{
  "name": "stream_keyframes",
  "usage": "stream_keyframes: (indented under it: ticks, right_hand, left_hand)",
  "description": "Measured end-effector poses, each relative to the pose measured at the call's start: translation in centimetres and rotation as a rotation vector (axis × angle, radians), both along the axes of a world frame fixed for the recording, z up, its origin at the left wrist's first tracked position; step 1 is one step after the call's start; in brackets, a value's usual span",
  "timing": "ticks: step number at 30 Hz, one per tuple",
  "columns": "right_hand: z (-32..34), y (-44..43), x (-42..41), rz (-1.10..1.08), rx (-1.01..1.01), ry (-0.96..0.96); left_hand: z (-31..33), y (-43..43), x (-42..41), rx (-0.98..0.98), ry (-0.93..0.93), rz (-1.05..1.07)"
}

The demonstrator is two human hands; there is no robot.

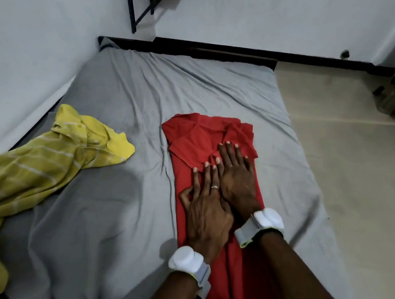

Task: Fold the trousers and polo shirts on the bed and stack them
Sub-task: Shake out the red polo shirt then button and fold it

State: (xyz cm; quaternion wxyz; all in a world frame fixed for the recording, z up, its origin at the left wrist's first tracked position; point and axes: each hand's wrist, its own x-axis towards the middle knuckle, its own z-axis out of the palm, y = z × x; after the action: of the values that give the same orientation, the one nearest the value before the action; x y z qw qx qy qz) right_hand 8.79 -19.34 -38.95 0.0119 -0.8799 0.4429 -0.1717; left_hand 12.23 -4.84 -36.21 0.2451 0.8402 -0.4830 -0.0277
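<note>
The left hand (204, 210) and right hand (237, 179) are pressing flat, fingers straight, on the red shirt (204, 132), lying folded narrow on the right side of the bed (109, 91). A yellow shirt (39, 169) is lying crumpled far left.
</note>
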Motion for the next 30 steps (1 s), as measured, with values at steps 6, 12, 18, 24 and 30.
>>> stream_keyframes:
  ticks: [6,12,18,24,30]
  right_hand:
    - [1.1,3.8,-3.7,0.056,0.091,0.086]
    - [1.6,15.0,-12.7,0.108,0.121,0.07]
    - [2.4,26.1,-21.2,0.168,0.211,0.074]
    - [4.2,28.5,-24.8,0.215,0.361,0.091]
    - [5.1,29.6,-27.0,0.225,0.614,-0.574]
  left_hand:
    - [0.0,1.9,-0.2,0.117,-0.108,-0.102]
    - [0.4,12.1,-5.4,0.263,-0.097,-0.176]
    - [2.1,24.2,-11.8,0.443,-0.014,-0.302]
    - [4.4,26.9,-14.0,0.688,-0.099,-0.285]
    - [6.0,26.9,-13.1,0.377,0.101,-0.247]
